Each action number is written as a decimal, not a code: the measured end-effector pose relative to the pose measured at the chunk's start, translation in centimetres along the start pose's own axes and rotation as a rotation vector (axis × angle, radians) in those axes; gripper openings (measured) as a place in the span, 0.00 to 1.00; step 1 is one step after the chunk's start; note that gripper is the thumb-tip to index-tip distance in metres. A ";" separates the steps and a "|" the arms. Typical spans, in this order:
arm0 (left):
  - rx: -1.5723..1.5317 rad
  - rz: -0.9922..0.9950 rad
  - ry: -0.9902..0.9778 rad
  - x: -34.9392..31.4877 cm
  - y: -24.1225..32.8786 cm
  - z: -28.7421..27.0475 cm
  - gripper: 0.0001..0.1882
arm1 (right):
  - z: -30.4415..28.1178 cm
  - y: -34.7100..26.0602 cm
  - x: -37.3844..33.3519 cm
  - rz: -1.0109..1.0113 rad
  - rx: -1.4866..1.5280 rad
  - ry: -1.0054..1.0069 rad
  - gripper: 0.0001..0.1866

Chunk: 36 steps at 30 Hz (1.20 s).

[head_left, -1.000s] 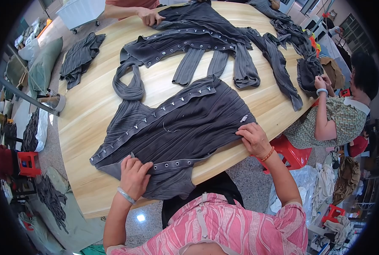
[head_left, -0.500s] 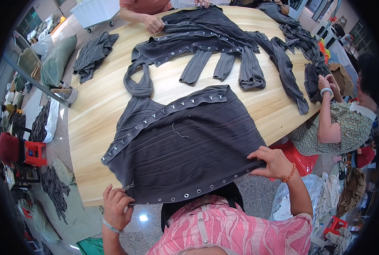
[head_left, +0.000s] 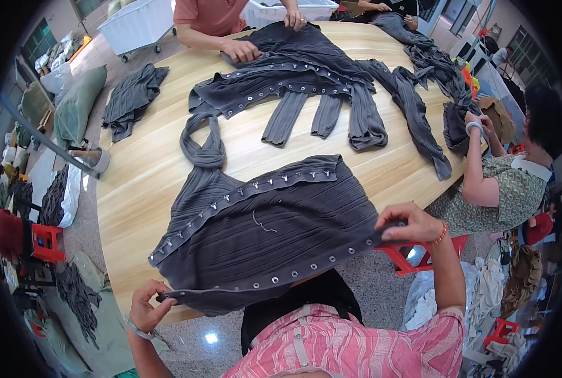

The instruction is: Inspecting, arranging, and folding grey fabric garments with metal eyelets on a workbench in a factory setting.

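Note:
A dark grey ribbed knit top [head_left: 281,233] lies spread at the near side of the table. Along its near edge runs a strip of metal eyelets, pulled into a slanting line between my hands. My left hand [head_left: 150,307] pinches the left end of that strip, thumb against fingers. Its right end is gripped by my right hand [head_left: 410,225], which is higher and farther away. A row of metal hooks crosses the top's far part diagonally, and a loose pale thread [head_left: 263,222] lies on the fabric. At upper left, a strap is looped into a ring [head_left: 203,151].
Another grey hooked garment [head_left: 274,79] lies across the wooden table [head_left: 139,208], handled by a person opposite. A folded grey piece [head_left: 135,101] sits at far left. On the right, a seated person works on dark fabric [head_left: 455,129]. A red stool [head_left: 419,252] stands near my right arm.
My hands have spread wider, the left going left and the right going right, drawing the eyelet edge straighter. The view has shifted slightly. The person opposite has moved their hands on the other garment.

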<state>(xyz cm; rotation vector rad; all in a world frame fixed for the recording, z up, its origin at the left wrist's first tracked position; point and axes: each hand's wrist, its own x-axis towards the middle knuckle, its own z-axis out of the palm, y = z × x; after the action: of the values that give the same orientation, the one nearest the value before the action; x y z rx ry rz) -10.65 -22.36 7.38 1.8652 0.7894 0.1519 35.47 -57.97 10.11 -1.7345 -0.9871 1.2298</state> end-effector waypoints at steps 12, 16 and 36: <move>0.464 0.108 0.205 4.9 -4.8 2.0 0.11 | 1.1 5.5 8.2 -0.208 -0.632 0.488 0.24; 0.472 0.110 0.207 4.7 -4.4 2.1 0.11 | 1.7 5.5 9.3 -0.345 -1.092 0.540 0.21; 0.594 0.212 0.258 8.0 -1.9 2.4 0.08 | -0.6 4.5 12.3 -0.034 -0.523 0.850 0.15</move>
<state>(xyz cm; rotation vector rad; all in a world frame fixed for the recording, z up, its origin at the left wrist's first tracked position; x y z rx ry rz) -4.19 -19.16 2.70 2.5303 0.8718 0.3239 39.62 -48.78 1.77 -2.3125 -0.8218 0.1120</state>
